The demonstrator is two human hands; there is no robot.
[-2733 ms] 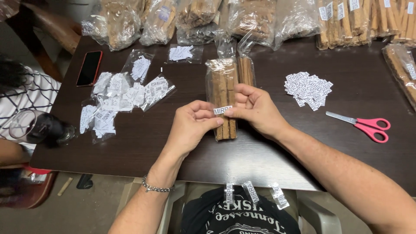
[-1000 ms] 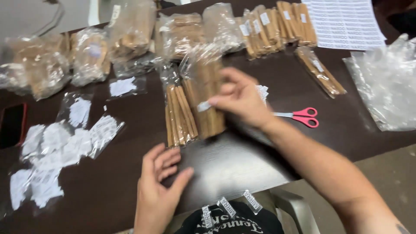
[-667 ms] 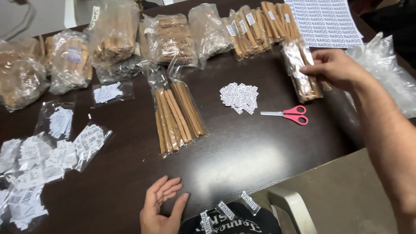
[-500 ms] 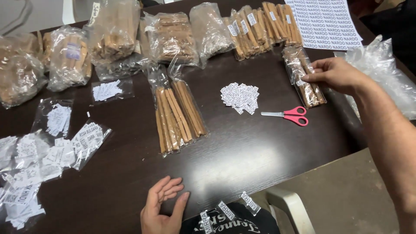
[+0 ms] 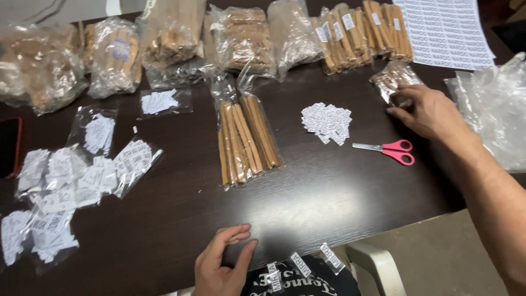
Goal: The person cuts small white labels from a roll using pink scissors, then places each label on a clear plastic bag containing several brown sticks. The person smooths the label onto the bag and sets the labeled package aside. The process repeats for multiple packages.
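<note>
My right hand (image 5: 430, 114) lies at the table's right side, with its fingers curled over the near end of a clear packet of brown sticks (image 5: 393, 78). My left hand (image 5: 220, 264) rests flat on the front edge of the dark table (image 5: 164, 219), fingers slightly apart and holding nothing. Two long packets of brown sticks (image 5: 246, 137) lie side by side in the middle, apart from both hands. Between them and my right hand sit a small pile of cut white labels (image 5: 327, 121) and red-handled scissors (image 5: 392, 151).
Several bags and packets of sticks (image 5: 241, 38) line the back edge. A printed label sheet (image 5: 446, 33) lies far right, a heap of clear bags (image 5: 493, 109) beside it. Clear bags of white labels (image 5: 82, 175) and a dark phone (image 5: 8, 145) lie left. A chair arm (image 5: 372, 263) shows below.
My right hand carried a packet of sticks from the middle to the right side and set it down there. My left hand dropped to the table's front edge. The view shifted right.
</note>
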